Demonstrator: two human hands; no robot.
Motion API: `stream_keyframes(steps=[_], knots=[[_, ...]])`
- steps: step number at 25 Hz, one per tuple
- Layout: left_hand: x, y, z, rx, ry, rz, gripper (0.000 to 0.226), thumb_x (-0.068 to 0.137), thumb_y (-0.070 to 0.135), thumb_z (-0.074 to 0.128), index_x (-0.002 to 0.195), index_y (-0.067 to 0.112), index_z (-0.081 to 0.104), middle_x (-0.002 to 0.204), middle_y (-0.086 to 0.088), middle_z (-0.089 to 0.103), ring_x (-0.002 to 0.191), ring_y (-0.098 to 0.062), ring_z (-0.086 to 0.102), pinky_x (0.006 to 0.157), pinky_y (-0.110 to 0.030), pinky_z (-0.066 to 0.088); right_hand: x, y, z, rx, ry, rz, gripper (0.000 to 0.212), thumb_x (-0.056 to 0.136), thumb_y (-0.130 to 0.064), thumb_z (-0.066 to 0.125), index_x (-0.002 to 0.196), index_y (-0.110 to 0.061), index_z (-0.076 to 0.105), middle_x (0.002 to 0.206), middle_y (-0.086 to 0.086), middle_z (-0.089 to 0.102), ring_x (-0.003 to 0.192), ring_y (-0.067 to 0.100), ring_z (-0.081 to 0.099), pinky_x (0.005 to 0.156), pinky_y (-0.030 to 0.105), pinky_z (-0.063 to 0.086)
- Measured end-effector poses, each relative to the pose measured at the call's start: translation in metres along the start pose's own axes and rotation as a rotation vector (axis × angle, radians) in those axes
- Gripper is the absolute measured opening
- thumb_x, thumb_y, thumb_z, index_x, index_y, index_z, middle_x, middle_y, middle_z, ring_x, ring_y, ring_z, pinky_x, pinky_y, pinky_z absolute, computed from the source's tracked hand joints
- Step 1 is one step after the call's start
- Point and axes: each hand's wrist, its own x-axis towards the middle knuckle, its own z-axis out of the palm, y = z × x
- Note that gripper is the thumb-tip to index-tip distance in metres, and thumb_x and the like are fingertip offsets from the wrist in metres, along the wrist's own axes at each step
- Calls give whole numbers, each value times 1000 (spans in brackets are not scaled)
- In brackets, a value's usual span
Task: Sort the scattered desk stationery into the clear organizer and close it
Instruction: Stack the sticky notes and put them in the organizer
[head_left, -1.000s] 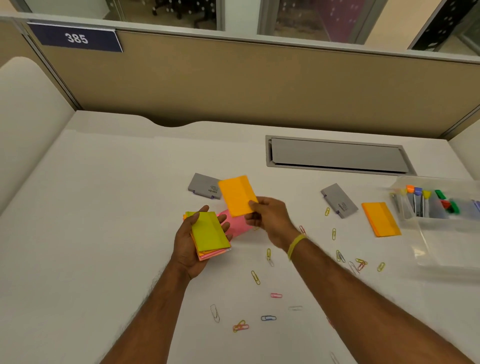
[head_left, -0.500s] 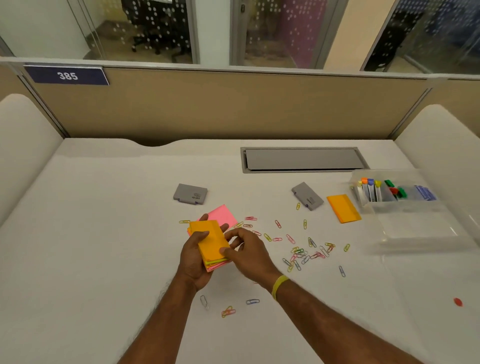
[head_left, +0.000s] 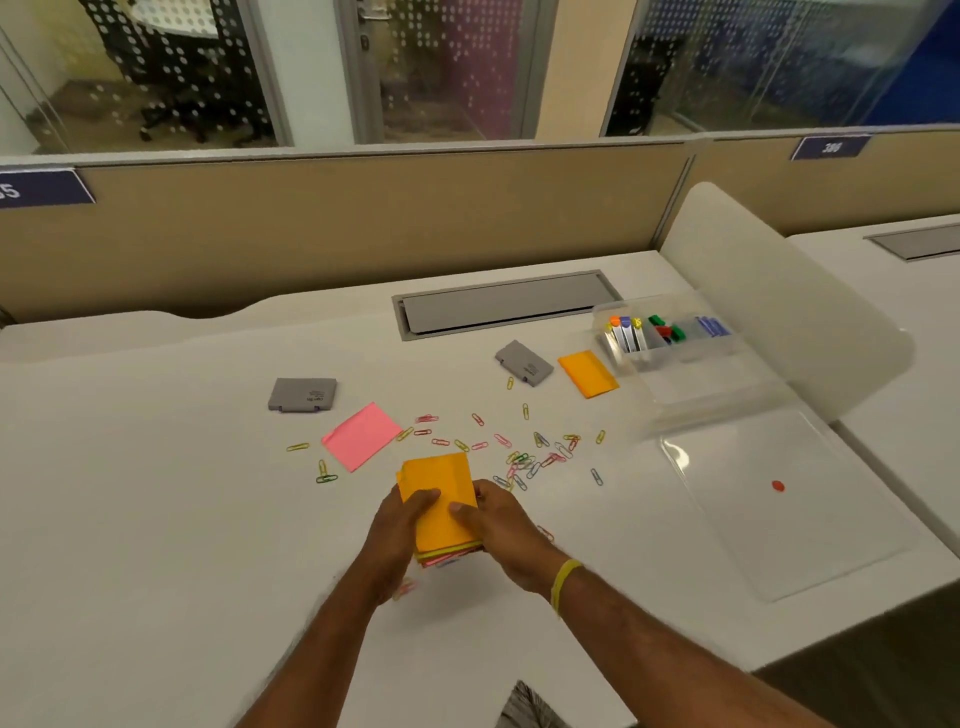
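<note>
The orange paper pad (head_left: 439, 486) now tops the multicoloured sticky-note stack (head_left: 449, 552). The left hand (head_left: 402, 522) and right hand (head_left: 501, 527) clamp it, lower centre, probably ready for boxing.

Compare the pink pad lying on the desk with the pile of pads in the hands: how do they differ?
The pink pad lies on the desk, untouched; the pile is gripped by the left hand and right hand. The pink pad is one colour; the pile shows orange on top, yellow-green and pink edges below. Both are rectangular paper pads.
</note>
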Motion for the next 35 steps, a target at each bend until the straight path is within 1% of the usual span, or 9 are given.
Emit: stream_keyframes(steps=[2,5,9,11,14,19,26,31,35], knots=[[-1,-6,14,266,-54,142,38,95,27,56,131,23,43,128,-7,56,107,-24,59,85,-35,52,-8,14,-17,-18,92,-27,27,98,-26,53,123,-26,43,123,0,55,111,22,55,93,34,50],[-2,-13,47,398,-196,223,32,97,26,53,127,26,42,126,-1,56,110,-20,57,85,-29,49,-19,34,-49,-122,190,-80,33,100,-18,48,131,-25,38,127,0,51,114,21,52,95,34,48],[7,-19,101,653,-148,431,19,99,22,48,118,21,50,115,1,60,96,-12,56,71,-17,45,-28,49,-97,-163,305,-155,41,100,-12,46,138,-21,35,137,0,48,123,17,48,101,30,45],[14,-23,124,702,-166,543,20,100,20,47,118,22,54,113,4,61,95,-9,56,71,-11,47,-31,53,-122,-171,347,-225,33,100,-12,47,131,-17,42,133,1,53,122,15,51,98,17,45],[24,-39,155,764,-172,623,27,98,16,49,122,25,55,114,11,61,99,-6,56,82,-20,51,-31,62,-159,-243,376,-252,24,98,-7,48,119,-18,47,123,2,59,116,14,55,91,9,45],[31,-69,184,861,-133,620,31,96,15,51,125,25,56,122,6,63,109,-8,57,95,-23,46,-21,91,-200,-432,276,-279,33,86,-6,46,114,-24,50,112,0,59,107,13,56,100,35,47],[50,-46,224,788,-64,637,24,98,20,49,121,22,55,118,11,60,104,-3,56,91,-21,44,1,68,-241,-208,197,-336,25,99,-26,50,123,-20,49,118,-4,63,109,4,59,91,16,48],[71,-12,281,768,-78,538,13,100,34,43,105,24,48,87,7,57,77,-10,58,66,-23,46,21,42,-289,-200,324,-342,35,99,-35,48,129,-20,41,115,2,61,100,18,62,81,29,56],[95,19,323,779,-89,436,17,99,34,44,108,19,46,96,0,58,79,-16,61,68,-37,57,39,19,-327,-215,382,-335,35,100,-25,47,133,-15,40,115,5,57,97,21,60,73,23,50]])
